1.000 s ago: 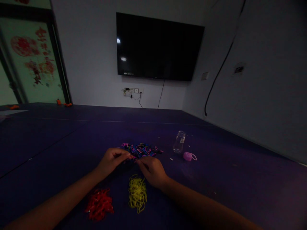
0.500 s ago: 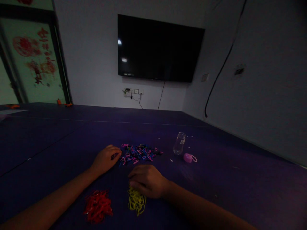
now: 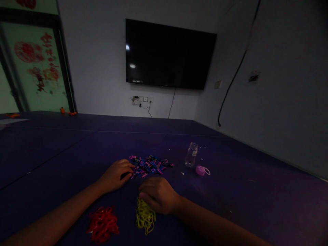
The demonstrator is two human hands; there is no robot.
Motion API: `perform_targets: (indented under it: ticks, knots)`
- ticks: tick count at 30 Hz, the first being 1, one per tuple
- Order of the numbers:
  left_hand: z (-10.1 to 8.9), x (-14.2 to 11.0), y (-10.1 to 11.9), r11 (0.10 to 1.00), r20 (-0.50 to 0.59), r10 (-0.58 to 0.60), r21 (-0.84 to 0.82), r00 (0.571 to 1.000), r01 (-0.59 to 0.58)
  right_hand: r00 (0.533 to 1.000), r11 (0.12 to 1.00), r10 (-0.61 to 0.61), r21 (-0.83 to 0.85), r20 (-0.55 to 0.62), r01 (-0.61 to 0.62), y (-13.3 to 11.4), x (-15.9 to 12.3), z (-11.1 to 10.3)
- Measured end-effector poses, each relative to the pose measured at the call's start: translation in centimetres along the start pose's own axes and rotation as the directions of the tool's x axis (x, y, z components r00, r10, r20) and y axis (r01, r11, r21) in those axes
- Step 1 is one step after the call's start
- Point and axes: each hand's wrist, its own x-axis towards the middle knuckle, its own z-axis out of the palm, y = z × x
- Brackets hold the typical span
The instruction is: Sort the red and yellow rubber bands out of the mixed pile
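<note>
A mixed pile of pink, blue and dark rubber bands (image 3: 150,164) lies on the dark purple table (image 3: 64,153). My left hand (image 3: 115,176) rests at the pile's left edge, fingers curled with the tips touching the bands. My right hand (image 3: 157,195) is closed, knuckles up, right above a heap of yellow bands (image 3: 145,218), its fingertips at the heap's top. A heap of red bands (image 3: 103,224) lies to the left of the yellow one. What my right fingers hold is hidden.
A small clear glass bottle (image 3: 191,155) stands right of the mixed pile, with a pink lid (image 3: 201,170) lying beside it. A black wall screen (image 3: 167,54) hangs behind, and the wall (image 3: 276,102) runs close along the table's right side.
My right hand has drawn back from the mixed pile to the top of the yellow heap. My left hand stays at the pile's left edge, shifted only a little.
</note>
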Motion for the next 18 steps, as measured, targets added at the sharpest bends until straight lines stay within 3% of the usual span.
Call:
perform_targets:
  ticks: [11,18]
  knots:
    - [1.2,-0.2,-1.1,0.999,0.106,-0.042,0.039,0.994,0.038,0.997,0.997,-0.071,-0.025,0.006,0.071,0.4,0.1,0.3]
    - [1.1,-0.1,-1.0,0.999,0.09,-0.026,0.044,0.996,0.022,0.997,0.997,-0.07,-0.026,0.01,0.071,0.5,0.1,0.4]
